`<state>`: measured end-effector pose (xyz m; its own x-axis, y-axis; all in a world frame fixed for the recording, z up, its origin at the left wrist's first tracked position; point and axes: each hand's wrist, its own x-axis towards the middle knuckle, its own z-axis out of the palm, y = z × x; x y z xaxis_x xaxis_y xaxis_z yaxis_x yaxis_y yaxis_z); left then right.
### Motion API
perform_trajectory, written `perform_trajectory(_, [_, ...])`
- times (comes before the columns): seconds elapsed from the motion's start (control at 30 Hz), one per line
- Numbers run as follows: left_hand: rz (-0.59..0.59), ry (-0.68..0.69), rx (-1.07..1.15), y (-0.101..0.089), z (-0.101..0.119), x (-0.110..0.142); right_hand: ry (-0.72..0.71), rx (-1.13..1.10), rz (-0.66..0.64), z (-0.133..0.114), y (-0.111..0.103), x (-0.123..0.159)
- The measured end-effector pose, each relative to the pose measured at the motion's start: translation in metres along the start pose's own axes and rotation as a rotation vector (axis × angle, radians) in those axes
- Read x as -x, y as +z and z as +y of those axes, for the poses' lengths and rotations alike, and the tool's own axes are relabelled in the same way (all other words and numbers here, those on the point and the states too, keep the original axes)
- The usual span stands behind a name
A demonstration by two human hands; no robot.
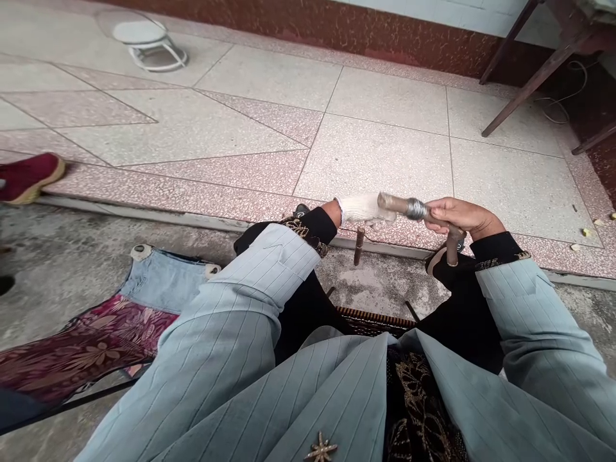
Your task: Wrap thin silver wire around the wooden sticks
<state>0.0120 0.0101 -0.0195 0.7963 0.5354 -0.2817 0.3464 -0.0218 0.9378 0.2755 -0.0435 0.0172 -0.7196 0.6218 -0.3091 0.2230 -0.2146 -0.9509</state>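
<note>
Just above the edge of the pale, pink-bordered terrazzo floor (375,154), between the knees, there's a brown wooden rod with a short downward arm (394,203), and a coil of silvery wire (416,208) is wrapped round it. The bare right hand (464,215) has its grip closed on the rod, fingers right beside the coil. The left hand, in a white knit glove (363,208), is at the rod's free end, but I can't tell if that grip is open or closed, fingers are kinda hidden. A short brown wooden peg (359,246) is upright just below the glove. Off to the left there's a denim and red floral cloth item (156,282), plus a dark red shoe (31,176), and a round white stool (139,32) sits further back
</note>
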Motion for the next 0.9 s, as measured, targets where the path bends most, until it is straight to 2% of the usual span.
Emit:
perform_trajectory(0.1, [-0.088, -0.007, -0.016, -0.004, 0.001, 0.001, 0.131, 0.164, -0.226, -0.001, -0.001, 0.000])
perform_trajectory(0.17, [-0.158, -0.030, -0.009, -0.002, 0.002, 0.002, 0.267, 0.268, -0.296, 0.003, -0.003, -0.005])
perform_trajectory(0.23, [-0.161, -0.056, -0.013, 0.003, 0.003, 0.004, 0.375, 0.391, -0.224, 0.010, -0.006, -0.012])
perform_trajectory(0.3, [-0.146, -0.071, 0.001, 0.007, 0.003, 0.005, 0.408, 0.535, 0.021, 0.016, -0.009, -0.018])
perform_trajectory(0.37, [-0.127, -0.061, 0.067, 0.010, 0.004, 0.005, 0.352, 0.572, 0.379, 0.017, -0.010, -0.022])
perform_trajectory(0.4, [-0.101, -0.039, 0.115, 0.009, 0.004, 0.004, 0.294, 0.506, 0.532, 0.016, -0.010, -0.023])
perform_trajectory(0.43, [-0.058, -0.006, 0.166, 0.009, 0.005, 0.004, 0.219, 0.389, 0.635, 0.014, -0.009, -0.023])
perform_trajectory(0.47, [-0.010, 0.031, 0.213, 0.008, 0.005, 0.003, 0.132, 0.244, 0.680, 0.011, -0.007, -0.022])
perform_trajectory(0.53, [0.056, 0.085, 0.268, 0.005, 0.006, 0.002, -0.030, -0.014, 0.638, 0.005, -0.003, -0.020])
perform_trajectory(0.6, [0.053, 0.092, 0.269, 0.004, 0.006, 0.001, -0.122, -0.133, 0.562, 0.001, 0.001, -0.018])
perform_trajectory(0.7, [0.012, 0.088, 0.218, 0.004, 0.005, -0.002, -0.146, -0.155, 0.549, -0.001, 0.004, -0.016])
perform_trajectory(0.83, [0.063, 0.122, 0.113, 0.003, 0.003, -0.005, -0.175, -0.162, 0.557, 0.001, 0.001, -0.016])
perform_trajectory(0.9, [0.100, 0.151, -0.025, -0.001, 0.002, -0.006, -0.171, -0.158, 0.549, 0.003, 0.000, -0.016])
